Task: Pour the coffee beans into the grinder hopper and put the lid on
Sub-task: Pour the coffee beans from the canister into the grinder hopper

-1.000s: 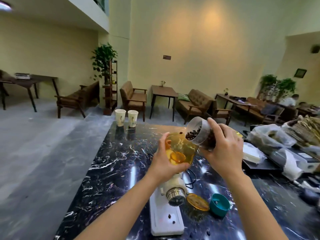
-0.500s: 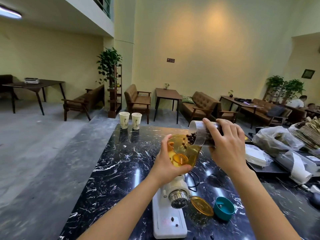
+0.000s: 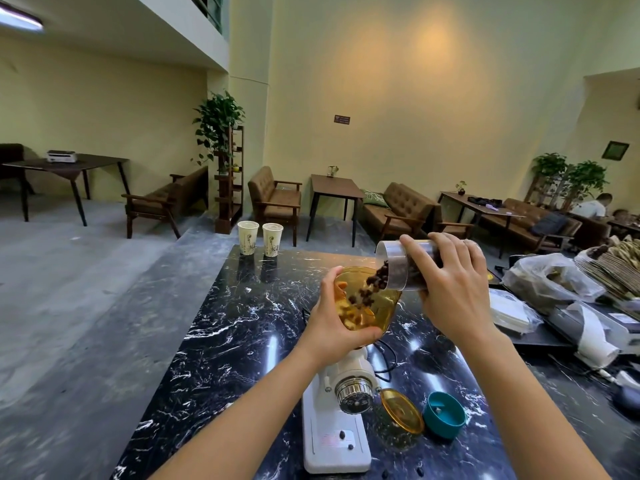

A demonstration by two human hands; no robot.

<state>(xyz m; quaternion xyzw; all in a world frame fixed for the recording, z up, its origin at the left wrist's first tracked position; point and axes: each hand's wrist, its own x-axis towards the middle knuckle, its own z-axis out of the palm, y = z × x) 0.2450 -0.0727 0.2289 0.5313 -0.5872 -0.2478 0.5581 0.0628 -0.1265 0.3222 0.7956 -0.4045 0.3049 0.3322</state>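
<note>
Two hands share the pour: the right hand (image 3: 453,289) tips a clear jar (image 3: 398,266) so beans (image 3: 372,284) fall into the amber hopper (image 3: 381,306), gripped steady by the left hand (image 3: 341,323). Below the right wrist, the lid (image 3: 401,410) waits.

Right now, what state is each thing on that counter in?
Clear jar: tipped, right hand holds it, beans spilling out.
Amber hopper: open, left hand steadies it, beans landing inside.
Amber lid: off, lying on the counter.
Teal cap: off, beside the lid.
Two paper cups: upright.
</note>
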